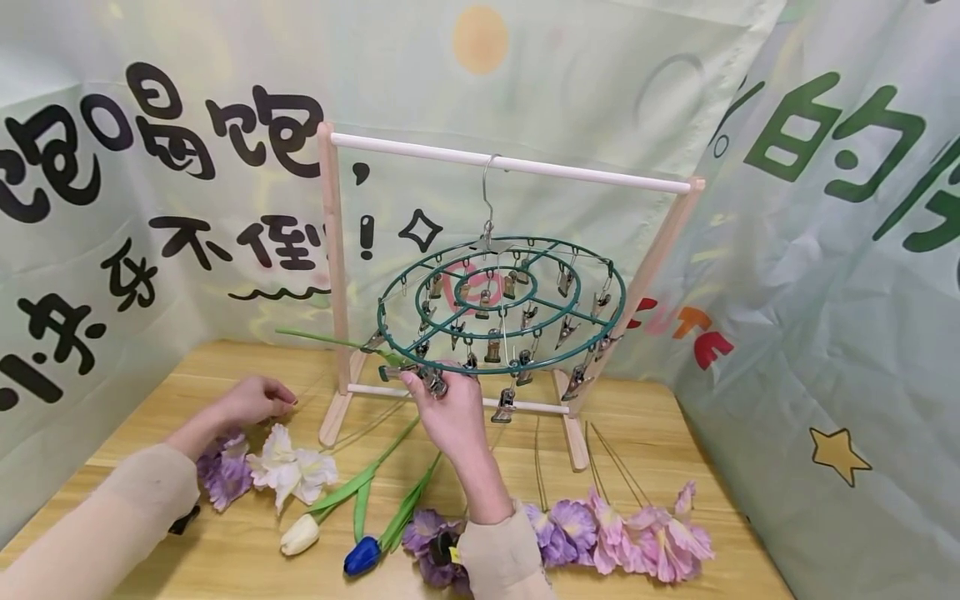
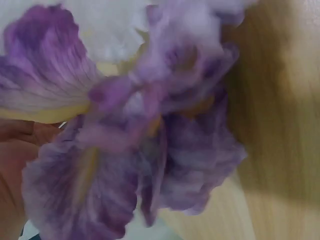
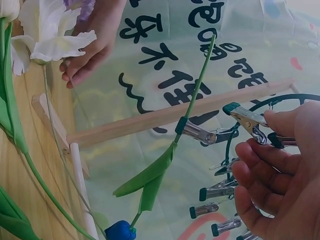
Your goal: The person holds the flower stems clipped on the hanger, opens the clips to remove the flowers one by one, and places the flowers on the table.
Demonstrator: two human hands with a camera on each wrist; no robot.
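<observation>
My left hand pinches the thin stem of a purple iris at the left; the blossom fills much of the left wrist view. My right hand holds a metal clip with green tips between thumb and fingers. That clip hangs from the front edge of a round green clip hanger. Another clip grips the green stem of a blue tulip, its bloom pointing away from my hand. Near the left hand lies a white iris.
A wooden rack carries the hanger on its white top rod. On the wooden table lie a white tulip, a blue tulip lying loose, more purple irises and pink irises. Printed cloth surrounds the table.
</observation>
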